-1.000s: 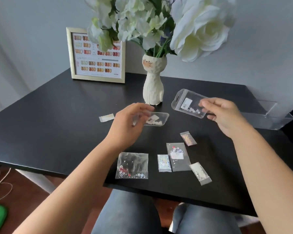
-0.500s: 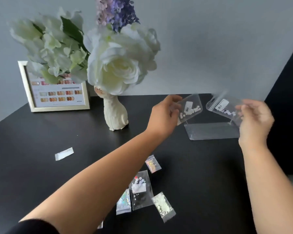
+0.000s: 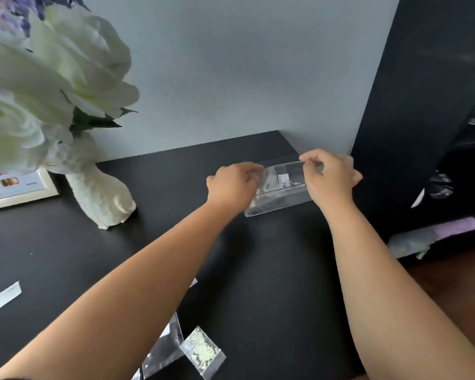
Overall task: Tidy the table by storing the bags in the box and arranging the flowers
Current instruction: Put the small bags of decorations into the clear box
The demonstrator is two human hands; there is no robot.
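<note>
A clear plastic box (image 3: 277, 208) stands at the far right of the black table (image 3: 272, 270). Both my hands are at it. My left hand (image 3: 232, 186) is curled at the box's left end, its fingers pinched on a clear bag whose edge is mostly hidden. My right hand (image 3: 331, 178) pinches the top edge of a clear bag with a white label (image 3: 284, 180), which sits inside the box. Two loose small bags (image 3: 202, 349) lie near the table's front edge, partly under my left forearm. White flowers (image 3: 52, 86) fill a white vase (image 3: 102, 198) at the left.
A framed colour chart (image 3: 19, 189) leans behind the vase. A white paper slip (image 3: 0, 298) lies at the left edge. A tall black cabinet (image 3: 422, 105) stands close to the right of the box, against the grey wall.
Both hands carried their clear bags rightward and down into the box. The view turned right and moved closer, so the flowers now sit at the left edge.
</note>
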